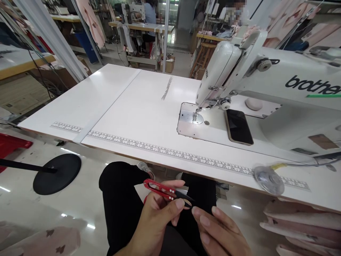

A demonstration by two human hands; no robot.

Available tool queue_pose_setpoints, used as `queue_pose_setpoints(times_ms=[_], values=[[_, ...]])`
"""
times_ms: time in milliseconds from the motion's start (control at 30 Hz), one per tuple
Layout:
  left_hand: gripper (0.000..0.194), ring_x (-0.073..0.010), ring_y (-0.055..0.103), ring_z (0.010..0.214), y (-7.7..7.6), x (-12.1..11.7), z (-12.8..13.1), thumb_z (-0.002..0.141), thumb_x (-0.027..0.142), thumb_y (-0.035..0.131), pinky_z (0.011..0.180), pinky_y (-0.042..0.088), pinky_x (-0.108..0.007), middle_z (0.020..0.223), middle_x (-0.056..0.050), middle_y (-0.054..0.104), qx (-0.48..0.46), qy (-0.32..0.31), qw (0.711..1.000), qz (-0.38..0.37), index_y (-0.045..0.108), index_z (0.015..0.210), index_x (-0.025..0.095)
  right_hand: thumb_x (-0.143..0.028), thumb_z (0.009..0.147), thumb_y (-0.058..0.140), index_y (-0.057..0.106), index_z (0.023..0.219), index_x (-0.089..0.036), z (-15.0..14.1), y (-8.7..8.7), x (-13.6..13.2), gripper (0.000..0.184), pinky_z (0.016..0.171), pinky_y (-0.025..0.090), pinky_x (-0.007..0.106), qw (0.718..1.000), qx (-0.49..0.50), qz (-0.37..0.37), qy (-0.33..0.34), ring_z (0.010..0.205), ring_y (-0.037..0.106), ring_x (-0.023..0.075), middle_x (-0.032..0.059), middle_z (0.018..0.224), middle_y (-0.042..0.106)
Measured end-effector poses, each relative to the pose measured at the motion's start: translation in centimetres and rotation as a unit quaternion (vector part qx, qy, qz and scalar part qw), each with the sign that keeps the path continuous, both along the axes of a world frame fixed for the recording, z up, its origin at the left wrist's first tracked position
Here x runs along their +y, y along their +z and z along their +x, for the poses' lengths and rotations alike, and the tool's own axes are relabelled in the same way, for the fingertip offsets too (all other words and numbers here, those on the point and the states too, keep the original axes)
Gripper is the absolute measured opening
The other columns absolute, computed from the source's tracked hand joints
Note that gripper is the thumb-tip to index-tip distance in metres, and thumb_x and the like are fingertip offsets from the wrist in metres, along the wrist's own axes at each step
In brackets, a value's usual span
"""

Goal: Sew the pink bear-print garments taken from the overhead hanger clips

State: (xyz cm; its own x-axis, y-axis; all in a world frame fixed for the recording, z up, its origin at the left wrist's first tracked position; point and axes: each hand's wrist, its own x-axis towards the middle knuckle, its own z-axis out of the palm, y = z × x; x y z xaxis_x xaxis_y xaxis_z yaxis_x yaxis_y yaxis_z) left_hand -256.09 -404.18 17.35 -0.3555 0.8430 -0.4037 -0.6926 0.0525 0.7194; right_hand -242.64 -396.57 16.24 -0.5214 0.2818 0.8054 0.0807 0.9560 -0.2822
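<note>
My left hand [157,217] is closed around a pair of red-handled thread snips [160,188], held above my lap. The snips' dark blades point right, with their tips a little apart. Close to those tips is my right hand [221,231], its fingers stretched out and holding nothing that I can see. One of its fingertips is at the lower blade tip; whether it touches cannot be made out. In front of me, a white Brother sewing machine [287,78] stands on the white table [138,106].
A phone [239,126] lies on the machine bed. A printed ruler [160,149] runs along the table's front edge, and a clear round object [269,180] sits at its right. Pink fabric [303,224] hangs at lower right. A black round base [57,174] stands on the floor.
</note>
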Motion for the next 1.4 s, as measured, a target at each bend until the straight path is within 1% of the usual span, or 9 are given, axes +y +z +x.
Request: queue_pose_setpoints(times_ms=[333, 533, 733, 900, 1000, 1100, 1200, 1300, 1400], values=[[0.030, -0.0025, 0.038, 0.048, -0.7, -0.2, 0.2, 0.070, 0.030, 0.074, 0.049, 0.030, -0.013, 0.053, 0.006, 0.046, 0.029, 0.018, 0.999, 0.024, 0.067, 0.098, 0.025, 0.001, 0.080, 0.059, 0.060, 0.083, -0.011, 0.3, -1.1, -0.4, 0.013, 0.095, 0.052, 0.025, 0.995, 0.068, -0.072, 0.025, 0.094, 0.065, 0.0128, 0.0006, 0.109, 0.064], [0.028, -0.0014, 0.041, 0.049, -1.4, -0.4, -0.1, 0.072, 0.026, 0.072, 0.049, 0.033, -0.011, 0.059, 0.005, 0.052, 0.072, 0.010, 0.995, 0.063, 0.067, 0.100, 0.028, 0.003, 0.076, 0.063, 0.059, 0.086, -0.010, 0.2, -1.6, -0.4, 0.017, 0.095, 0.053, 0.026, 0.990, 0.074, -0.111, 0.043, 0.110, 0.057, 0.0165, 0.0022, 0.114, 0.062], [0.028, -0.0065, 0.056, 0.065, -2.0, -0.3, -0.7, 0.075, 0.020, 0.069, 0.062, 0.044, -0.014, 0.070, 0.002, 0.061, 0.103, -0.001, 0.989, 0.103, 0.067, 0.101, 0.028, 0.009, 0.064, 0.072, 0.056, 0.076, -0.012, -1.6, -2.3, -1.2, 0.028, 0.085, 0.059, 0.024, 0.972, 0.184, -0.139, -0.052, 0.082, 0.067, 0.0107, -0.0011, 0.097, 0.068], [0.035, -0.0086, 0.059, 0.063, -1.6, -0.6, 0.4, 0.072, 0.019, 0.071, 0.060, 0.044, -0.016, 0.068, 0.001, 0.065, 0.087, -0.031, 0.986, 0.138, 0.064, 0.106, 0.029, 0.008, 0.069, 0.066, 0.055, 0.090, -0.014, -2.1, -3.1, -0.2, 0.033, 0.076, 0.062, 0.038, 0.959, 0.204, -0.193, -0.042, 0.076, 0.069, 0.0153, 0.0033, 0.097, 0.068], [0.040, -0.0100, 0.058, 0.061, -1.0, -0.4, 0.9, 0.068, 0.024, 0.075, 0.060, 0.043, -0.019, 0.066, 0.000, 0.064, 0.049, 0.004, 0.996, 0.078, 0.065, 0.106, 0.025, 0.010, 0.070, 0.063, 0.053, 0.094, -0.015, -1.9, -3.6, 0.2, 0.036, 0.080, 0.059, 0.046, 0.949, 0.218, -0.227, -0.023, 0.075, 0.069, 0.0183, 0.0029, 0.091, 0.070], [0.045, -0.0041, 0.045, 0.050, -0.6, 0.2, 0.7, 0.067, 0.029, 0.076, 0.052, 0.035, -0.016, 0.060, 0.002, 0.056, -0.010, 0.037, 0.999, 0.000, 0.062, 0.110, 0.022, 0.011, 0.070, 0.062, 0.052, 0.091, -0.016, -1.6, -3.5, 0.3, 0.036, 0.084, 0.054, 0.050, 0.956, 0.196, -0.218, -0.007, 0.078, 0.069, 0.0200, 0.0000, 0.086, 0.071], [0.046, -0.0013, 0.029, 0.044, -0.5, 0.7, 0.3, 0.070, 0.031, 0.074, 0.047, 0.024, -0.016, 0.052, 0.006, 0.045, -0.041, 0.022, 0.999, -0.012, 0.060, 0.113, 0.021, 0.007, 0.071, 0.064, 0.052, 0.078, -0.017, -1.5, -3.0, 0.1, 0.028, 0.082, 0.052, 0.041, 0.971, 0.164, -0.168, -0.037, 0.083, 0.067, 0.0167, -0.0028, 0.079, 0.072], [0.046, -0.0022, 0.028, 0.045, -0.4, 0.7, 0.3, 0.070, 0.032, 0.073, 0.047, 0.022, -0.018, 0.049, 0.008, 0.040, -0.043, 0.011, 0.999, -0.015, 0.059, 0.113, 0.019, 0.001, 0.076, 0.065, 0.053, 0.071, -0.017, -1.5, -2.3, 0.1, 0.023, 0.077, 0.049, 0.029, 0.982, 0.138, -0.111, -0.064, 0.085, 0.064, 0.0116, -0.0041, 0.072, 0.073], [0.049, -0.0032, 0.028, 0.046, -0.2, 0.7, 0.5, 0.070, 0.033, 0.073, 0.048, 0.023, -0.019, 0.049, 0.008, 0.038, -0.041, 0.010, 0.999, -0.024, 0.059, 0.114, 0.018, -0.004, 0.077, 0.068, 0.054, 0.072, -0.018, -1.4, -2.0, 0.2, 0.020, 0.073, 0.048, 0.026, 0.988, 0.115, -0.081, -0.069, 0.084, 0.063, 0.0108, -0.0047, 0.071, 0.073]])
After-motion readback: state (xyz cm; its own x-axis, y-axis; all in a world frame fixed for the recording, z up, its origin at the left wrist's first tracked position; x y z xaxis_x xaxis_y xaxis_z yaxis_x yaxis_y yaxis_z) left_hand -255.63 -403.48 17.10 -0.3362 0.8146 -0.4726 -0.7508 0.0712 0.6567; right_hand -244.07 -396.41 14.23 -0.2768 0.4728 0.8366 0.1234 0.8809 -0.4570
